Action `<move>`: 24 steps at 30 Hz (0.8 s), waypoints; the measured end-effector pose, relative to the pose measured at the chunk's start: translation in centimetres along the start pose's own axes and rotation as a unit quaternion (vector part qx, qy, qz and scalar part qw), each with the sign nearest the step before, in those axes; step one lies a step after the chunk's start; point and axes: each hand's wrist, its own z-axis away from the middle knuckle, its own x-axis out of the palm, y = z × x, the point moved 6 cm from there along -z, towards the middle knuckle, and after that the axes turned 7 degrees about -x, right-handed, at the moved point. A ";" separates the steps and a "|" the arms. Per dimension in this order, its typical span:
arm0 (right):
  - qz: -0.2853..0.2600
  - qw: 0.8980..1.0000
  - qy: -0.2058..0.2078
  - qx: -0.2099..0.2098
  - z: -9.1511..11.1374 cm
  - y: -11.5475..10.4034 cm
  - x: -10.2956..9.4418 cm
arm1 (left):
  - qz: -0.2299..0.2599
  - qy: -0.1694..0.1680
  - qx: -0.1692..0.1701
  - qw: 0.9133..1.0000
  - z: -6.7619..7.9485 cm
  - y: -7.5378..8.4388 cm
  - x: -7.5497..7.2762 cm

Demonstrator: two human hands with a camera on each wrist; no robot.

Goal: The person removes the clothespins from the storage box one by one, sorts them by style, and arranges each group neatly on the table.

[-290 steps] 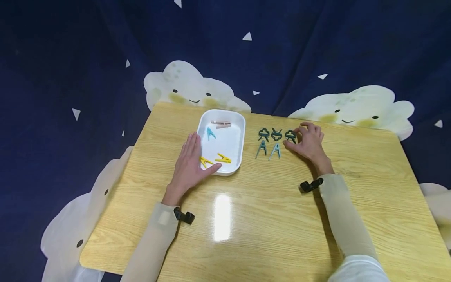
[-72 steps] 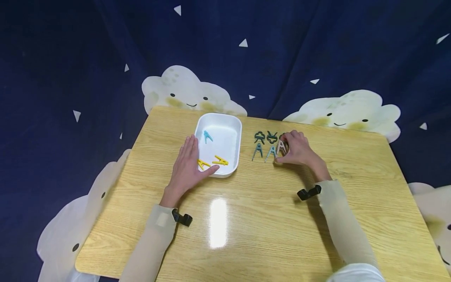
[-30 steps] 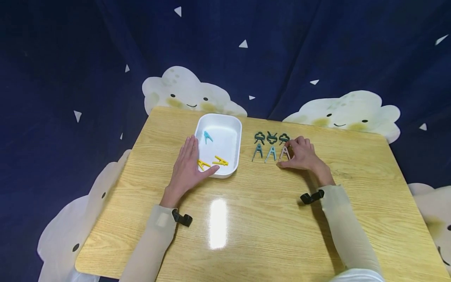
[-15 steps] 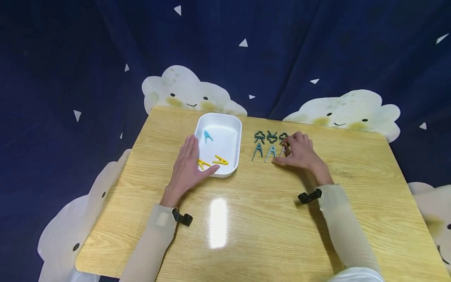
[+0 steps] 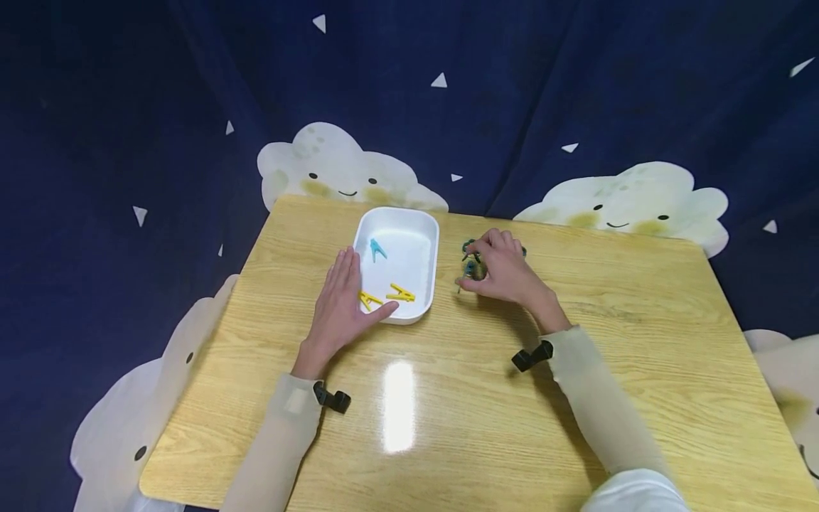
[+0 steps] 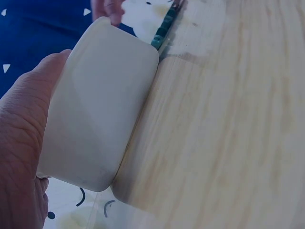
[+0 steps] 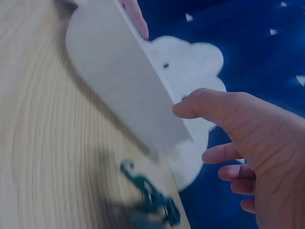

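My left hand (image 5: 338, 304) rests along the left side of a white tray (image 5: 435, 277), its fingers straight and the thumb spread over the near rim. Inside the tray lie a light-blue clothespin (image 5: 377, 249) and two yellow clothespins, one (image 5: 401, 292) near the middle and another (image 5: 370, 299) by the left hand. To the tray's right, my right hand (image 5: 502, 269) hovers above the laid-out clips, thumb and fingers apart, holding nothing. A dark green clip (image 5: 470, 249) and a teal clothespin (image 5: 470, 269) show at its fingertips. It hides most of the other clips.
Tray and clips stand toward the far side of a wooden table (image 5: 473, 398). A dark blue curtain (image 5: 512, 92) with white clouds hangs directly behind its far edge. Each wrist wears a small black camera, such as the right one (image 5: 532, 355).
A pink clothespin has gone from the tray to the right end of the near row, where my right hand adjusted and released it. That hand has since shifted left. My left hand has stayed put.
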 end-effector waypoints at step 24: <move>0.055 0.980 -0.149 -0.120 -7.0 -10.6 6.9 | -0.012 0.011 0.016 1.000 0.1 0.0 0.0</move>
